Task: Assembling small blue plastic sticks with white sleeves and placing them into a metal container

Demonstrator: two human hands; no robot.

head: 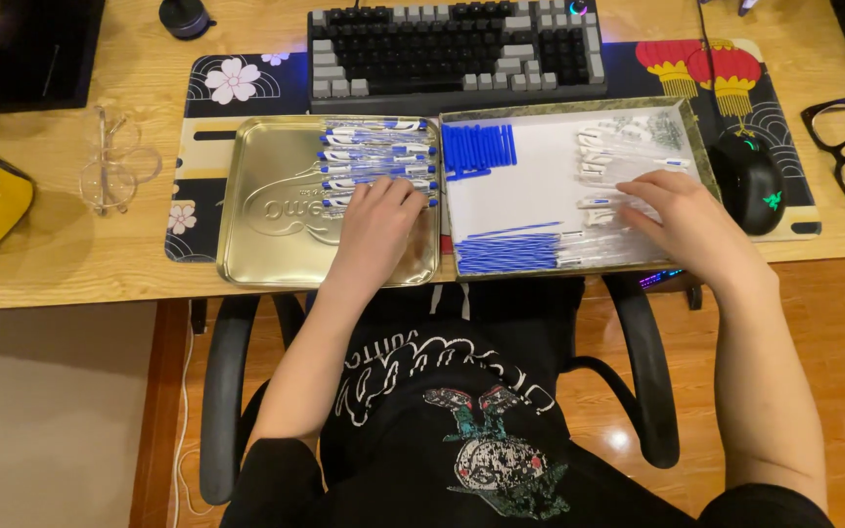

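A row of assembled blue-capped pens (376,161) lies in the shiny gold metal tin lid (276,210), where the left hand (376,230) rests flat, fingers loosely spread on the lowest pens without gripping. Just beside it, the white-lined tray (530,191) holds blue caps (478,149), thin blue refills (506,249) and clear plastic barrels (618,156). The right hand (682,220) lies open-fingered over the barrels, clamped on nothing I can see.

Light wooden desk (70,264) under warm light, patterned desk mat (198,147) on it; black armchair (222,391) on orange wood floor (833,323), pale rug (41,430) at left.
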